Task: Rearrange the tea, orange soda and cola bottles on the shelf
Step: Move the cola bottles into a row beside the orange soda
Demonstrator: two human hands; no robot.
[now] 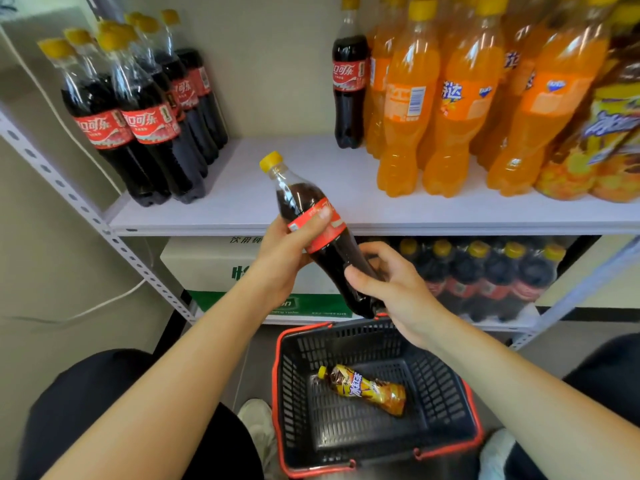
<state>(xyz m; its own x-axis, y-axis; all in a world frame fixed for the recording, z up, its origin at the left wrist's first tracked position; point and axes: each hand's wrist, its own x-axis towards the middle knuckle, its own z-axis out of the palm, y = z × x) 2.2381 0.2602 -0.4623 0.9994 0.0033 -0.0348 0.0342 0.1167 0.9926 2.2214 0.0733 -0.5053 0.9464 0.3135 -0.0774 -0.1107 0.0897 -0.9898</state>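
Reaches in from the lower corners with both bare forearms, over dark-trousered knees. Grips one cola bottle [330, 261] with both hands: left hand [287, 251] wrapped round the red label, thumb across the front; right hand [391, 289] curled round the lower body near the base. Holds it in the air before the front edge of the shelf [277, 188], above the far rim of a black, red-edged basket [294, 375] on the floor. Long axis tilted: yellow cap up and left toward the shelf, base down and right.

Lying on its side in the basket: a tea bottle [367, 389], cap to the left.

White shelf board on a perforated grey frame, beige wall behind. Standing on it: cola group [149, 126] at left, lone cola [349, 88] touching the orange soda bottles [450, 109], tea bottles on the shelf [609, 133] at far right. Below: white carton [214, 261] and wrapped cola pack [485, 278].
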